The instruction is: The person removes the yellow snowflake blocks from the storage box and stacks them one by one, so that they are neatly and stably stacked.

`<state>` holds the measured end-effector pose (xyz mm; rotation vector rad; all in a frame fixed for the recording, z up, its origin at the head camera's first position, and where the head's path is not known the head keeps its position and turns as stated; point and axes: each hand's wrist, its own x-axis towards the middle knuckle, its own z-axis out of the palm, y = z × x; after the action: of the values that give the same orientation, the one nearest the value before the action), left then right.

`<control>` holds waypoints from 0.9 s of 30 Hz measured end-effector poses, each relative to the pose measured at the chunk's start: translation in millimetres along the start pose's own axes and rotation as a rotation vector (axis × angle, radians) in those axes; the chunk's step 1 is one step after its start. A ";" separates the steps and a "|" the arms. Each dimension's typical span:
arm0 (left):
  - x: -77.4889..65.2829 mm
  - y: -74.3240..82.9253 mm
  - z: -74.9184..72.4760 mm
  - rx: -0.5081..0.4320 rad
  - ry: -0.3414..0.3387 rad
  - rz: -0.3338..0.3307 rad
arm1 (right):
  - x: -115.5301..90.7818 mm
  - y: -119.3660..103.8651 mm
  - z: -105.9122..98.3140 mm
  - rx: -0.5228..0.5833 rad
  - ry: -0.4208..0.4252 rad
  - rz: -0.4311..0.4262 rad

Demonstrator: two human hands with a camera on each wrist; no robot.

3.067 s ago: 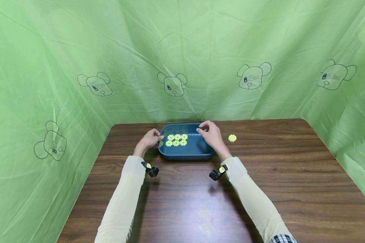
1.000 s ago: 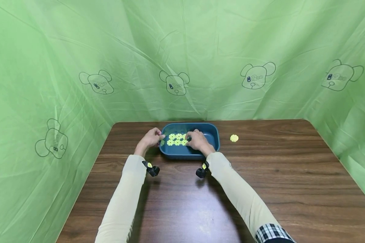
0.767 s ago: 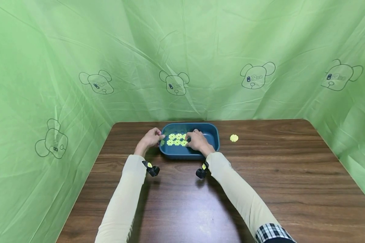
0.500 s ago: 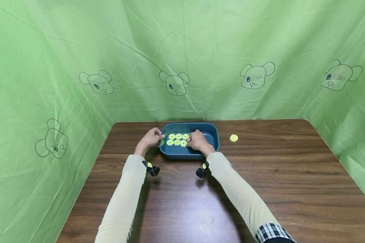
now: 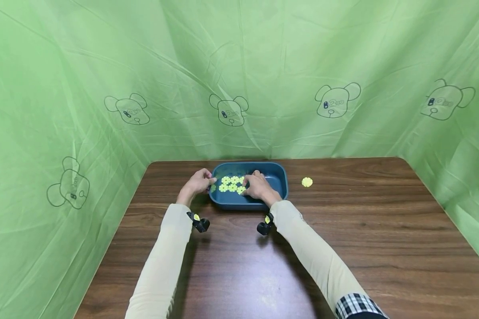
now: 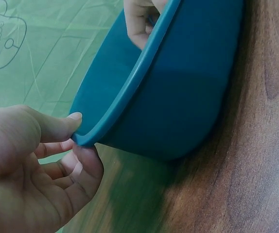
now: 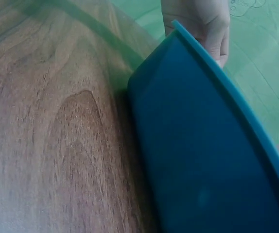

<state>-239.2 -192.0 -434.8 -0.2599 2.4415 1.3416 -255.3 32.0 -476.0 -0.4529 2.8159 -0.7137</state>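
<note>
At the bottom of the head view we see pale sleeves (image 5: 155, 266), a checked cuff (image 5: 357, 305) at lower right, and a black camera (image 5: 200, 224) strapped on each wrist. Further up, the left hand (image 6: 32, 165) pinches the rim of the blue tray (image 5: 243, 206), thumb above and finger beneath, at the tray's left end; we judge this steadies it. The tray stands at upper centre on the brown table (image 5: 231, 274). The right hand (image 5: 258, 186) reaches inside, its fingers bent down at the yellow flower-shaped pieces (image 5: 232, 188), two rows of three; we take it to be setting their places. Whether it pinches one, we cannot tell. A lone yellow piece (image 5: 307, 182) lies right of the tray, probably within easy reach. Behind hangs a green backdrop (image 5: 279, 53) with outlined animal heads (image 5: 337, 102), each lettered with a short word seemingly starting with Q, the rest unclear. We find no label on the tray.
</note>
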 end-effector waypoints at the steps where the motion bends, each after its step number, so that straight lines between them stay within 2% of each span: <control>1: -0.1 0.3 0.1 0.001 0.001 0.000 | -0.2 0.3 -0.7 0.003 -0.002 0.002; 5: -0.4 1.2 0.4 0.008 -0.001 0.001 | -1.8 1.5 -5.7 0.029 -0.001 -0.001; 9: -1.2 1.6 -0.1 0.009 -0.001 -0.002 | -3.4 3.8 -10.9 0.106 -0.008 -0.019; 14: -1.8 1.4 -0.4 0.010 0.001 0.002 | -5.9 7.4 -15.3 0.257 -0.011 -0.027; 20: -3.0 2.2 -1.0 0.009 0.000 0.004 | -11.6 9.4 -22.2 0.456 0.030 0.008; 27: -2.2 1.6 -0.5 -0.004 -0.001 0.003 | -21.3 11.6 -36.0 0.586 0.088 0.022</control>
<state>-237.7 -191.5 -432.4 -0.2562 2.4398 1.3481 -247.8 64.4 -448.2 -0.2862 2.5035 -1.5105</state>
